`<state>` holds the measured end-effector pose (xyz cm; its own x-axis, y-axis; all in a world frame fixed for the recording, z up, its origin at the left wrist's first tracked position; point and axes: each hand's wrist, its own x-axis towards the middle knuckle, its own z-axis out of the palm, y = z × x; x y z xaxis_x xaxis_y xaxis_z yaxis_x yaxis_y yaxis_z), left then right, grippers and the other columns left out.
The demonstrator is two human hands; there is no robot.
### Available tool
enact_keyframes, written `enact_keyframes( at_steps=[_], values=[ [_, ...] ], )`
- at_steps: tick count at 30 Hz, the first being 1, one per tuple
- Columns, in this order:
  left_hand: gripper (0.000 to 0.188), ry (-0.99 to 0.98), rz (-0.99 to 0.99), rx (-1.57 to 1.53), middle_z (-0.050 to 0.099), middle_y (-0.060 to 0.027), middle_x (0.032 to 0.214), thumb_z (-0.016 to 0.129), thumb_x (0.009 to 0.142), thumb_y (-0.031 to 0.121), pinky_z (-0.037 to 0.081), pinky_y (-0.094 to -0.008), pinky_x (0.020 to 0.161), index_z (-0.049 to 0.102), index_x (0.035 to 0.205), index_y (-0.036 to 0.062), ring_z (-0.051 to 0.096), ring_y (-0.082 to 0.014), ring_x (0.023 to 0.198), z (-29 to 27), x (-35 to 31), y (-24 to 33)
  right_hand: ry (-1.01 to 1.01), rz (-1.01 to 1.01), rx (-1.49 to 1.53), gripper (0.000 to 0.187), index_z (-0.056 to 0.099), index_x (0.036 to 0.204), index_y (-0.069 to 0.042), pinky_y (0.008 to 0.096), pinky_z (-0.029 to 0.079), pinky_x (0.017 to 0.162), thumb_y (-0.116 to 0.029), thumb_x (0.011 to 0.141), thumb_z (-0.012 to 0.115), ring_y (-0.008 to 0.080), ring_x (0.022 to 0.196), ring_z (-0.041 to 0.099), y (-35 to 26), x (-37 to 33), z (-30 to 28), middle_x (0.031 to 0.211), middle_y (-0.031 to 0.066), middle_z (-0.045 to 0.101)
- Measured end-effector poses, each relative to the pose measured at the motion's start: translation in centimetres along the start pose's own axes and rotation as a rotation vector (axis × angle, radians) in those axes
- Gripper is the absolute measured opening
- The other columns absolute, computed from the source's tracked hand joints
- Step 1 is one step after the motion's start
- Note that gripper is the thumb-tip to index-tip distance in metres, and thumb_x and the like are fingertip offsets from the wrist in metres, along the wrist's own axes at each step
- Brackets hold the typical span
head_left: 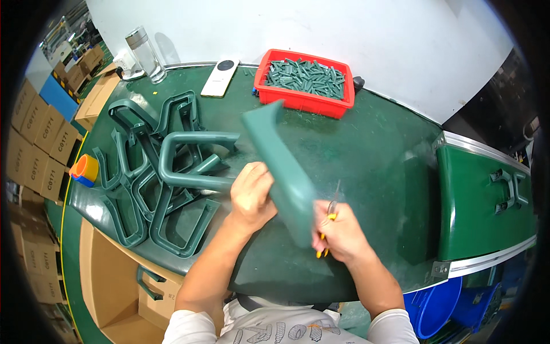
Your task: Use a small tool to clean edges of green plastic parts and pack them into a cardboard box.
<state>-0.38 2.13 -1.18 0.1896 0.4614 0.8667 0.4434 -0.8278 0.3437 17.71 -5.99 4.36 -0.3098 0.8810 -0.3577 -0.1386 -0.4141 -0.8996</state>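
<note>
Over the middle of the green table, a curved green plastic handle [279,166] is held up at a tilt, slightly blurred. My left hand [251,194] is closed at its left side, the fingertips partly hidden behind it. Beside its lower end is my right hand [342,234], wrapped round a pair of yellow-handled snips [331,217] whose thin metal tip points away from me. The right fingers also seem to touch the handle. Left of my hands lies a pile of similar green handles [163,166], and one U-shaped handle [197,137] reaches close to my left hand.
A red bin [303,106] of small green pieces stands at the back, beside a pale phone [220,79] and a glass bottle [150,57]. Orange tape [86,167] sits at the left edge. An open carton [109,269] is below left; a green conveyor [478,200] adjoins at right.
</note>
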Motion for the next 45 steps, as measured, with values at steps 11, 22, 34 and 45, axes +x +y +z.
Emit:
enact_keyframes(
  at_steps=[11,22,34,45],
  values=[
    [0.029,-0.228,-0.601,-0.601,0.067,-0.0099,0.093,0.073,0.077,0.014,0.050,-0.0323,0.073,0.060,0.099,0.0001,0.064,-0.0209,0.084,-0.1,-0.8,0.8,0.527,-0.791,-1.127,0.021,0.066,0.081,-0.004,0.0340,0.044,0.052,-0.024,0.081,0.066,0.0232,0.059,0.057,2.6,1.9,-4.2,0.067,0.0071,0.058],
    [0.024,-0.309,-0.479,-0.495,0.066,-0.0091,0.088,0.073,0.077,0.017,0.050,-0.0323,0.069,0.064,0.094,0.0016,0.064,-0.0246,0.078,-0.1,-0.1,1.4,0.611,-0.837,-1.189,0.017,0.068,0.075,-0.003,0.0316,0.042,0.048,-0.019,0.075,0.072,0.0199,0.053,0.052,3.1,2.1,-4.1,0.059,0.0053,0.055],
    [0.034,-0.395,-0.555,-0.557,0.066,-0.0096,0.086,0.071,0.082,0.025,0.049,-0.0281,0.068,0.057,0.097,-0.0025,0.061,-0.0151,0.075,-0.3,-0.7,0.6,0.666,-0.890,-1.205,0.019,0.066,0.074,-0.005,0.0330,0.040,0.045,-0.023,0.074,0.071,0.0209,0.052,0.051,3.9,2.3,-3.8,0.058,0.0044,0.050],
    [0.042,-0.390,-0.684,-0.626,0.064,-0.0061,0.082,0.070,0.081,0.034,0.047,-0.0252,0.065,0.059,0.094,-0.0043,0.059,-0.0117,0.073,-0.4,-0.1,1.0,0.703,-0.902,-1.215,0.018,0.065,0.074,-0.005,0.0334,0.040,0.045,-0.023,0.076,0.070,0.0214,0.051,0.050,4.2,2.3,-3.3,0.058,0.0044,0.050]
  ],
)
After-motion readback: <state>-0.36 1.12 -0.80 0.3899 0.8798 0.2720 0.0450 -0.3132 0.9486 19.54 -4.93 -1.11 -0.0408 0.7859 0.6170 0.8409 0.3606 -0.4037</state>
